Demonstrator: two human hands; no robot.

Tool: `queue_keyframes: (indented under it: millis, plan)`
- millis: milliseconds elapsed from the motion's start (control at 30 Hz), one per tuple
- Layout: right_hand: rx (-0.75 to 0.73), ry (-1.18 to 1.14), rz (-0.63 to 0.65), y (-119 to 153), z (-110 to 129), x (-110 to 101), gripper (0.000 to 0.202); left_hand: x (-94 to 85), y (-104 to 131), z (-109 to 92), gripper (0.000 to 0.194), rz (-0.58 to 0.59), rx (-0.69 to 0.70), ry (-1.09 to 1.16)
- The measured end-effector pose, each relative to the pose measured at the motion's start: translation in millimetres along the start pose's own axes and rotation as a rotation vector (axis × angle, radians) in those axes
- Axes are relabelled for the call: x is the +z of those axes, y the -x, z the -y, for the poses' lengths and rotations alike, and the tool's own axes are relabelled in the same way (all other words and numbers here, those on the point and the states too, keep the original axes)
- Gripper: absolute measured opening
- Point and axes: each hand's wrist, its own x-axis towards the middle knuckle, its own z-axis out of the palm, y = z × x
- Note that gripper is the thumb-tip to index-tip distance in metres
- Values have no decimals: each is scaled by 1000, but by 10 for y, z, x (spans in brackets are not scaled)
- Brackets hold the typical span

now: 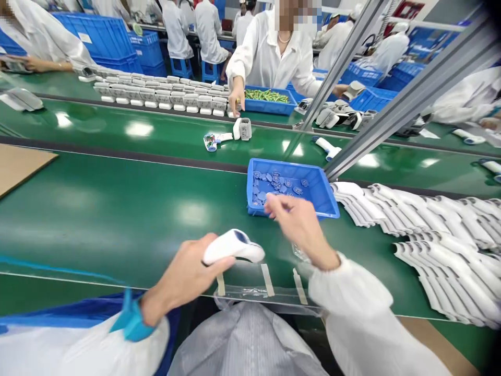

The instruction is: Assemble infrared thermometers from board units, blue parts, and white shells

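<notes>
Left hand (188, 266) grasps a white shell (225, 248), long axis roughly crosswise, above the bench (117, 198). Right hand (299, 222): fingers curled together at the bin's (319, 198) near rim; cannot tell whether they pinch anything. Bin, holding blue discs (276, 180), lies ahead and right of the shell; right hand nearer.

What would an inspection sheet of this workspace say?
Surface: glossy green worktop, three tape strips near its front edge.
Workpieces: white casing with a dark-blue oval; blue tray holding small blue discs.
Clutter: white shells, laid in overlapping rows at right.
Hands: left hand grips the white casing; right hand is at the tray's near edge, its grip unclear.
Cables: blue cord-like strip at left; cannot tell whether it is a cable.
Surroundings: co-worker opposite, beside rows of grey-and-white parts.
</notes>
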Motion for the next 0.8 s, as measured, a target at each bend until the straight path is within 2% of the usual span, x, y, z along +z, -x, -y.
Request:
queue_keyframes:
  millis: [67,167,200,300,400,500,633,700,800]
  plan:
    - [34,70,-6,-358,-206,-127,23,-191,5,153,29,-86,-13,-77]
    - [62,114,39,-842,-348,-49,17,-277,-99,228,48,-218,79,-337]
    - [72,122,57,-963,-342,40,17,-254,-156,197,45,-214,131,-463]
    - [117,133,74,-1191,-246,352,24,-124,-324,15,17,-83,233,-773]
    - [160,103,63,-1273,-172,502,29,-64,-407,-126,16,-32,217,-821]
    - [132,11,66,-1216,-157,391,26,-144,-403,-152,19,-90,122,-585]
    - [13,-184,83,-854,-82,85,28,-239,-419,-177,34,-87,-17,85]
    - [-23,-324,64,-596,-1,-5,30,-194,-477,-225,42,-65,-36,389]
    - [-28,-597,-20,-246,117,0,29,-45,-589,-303,48,-30,-54,675]
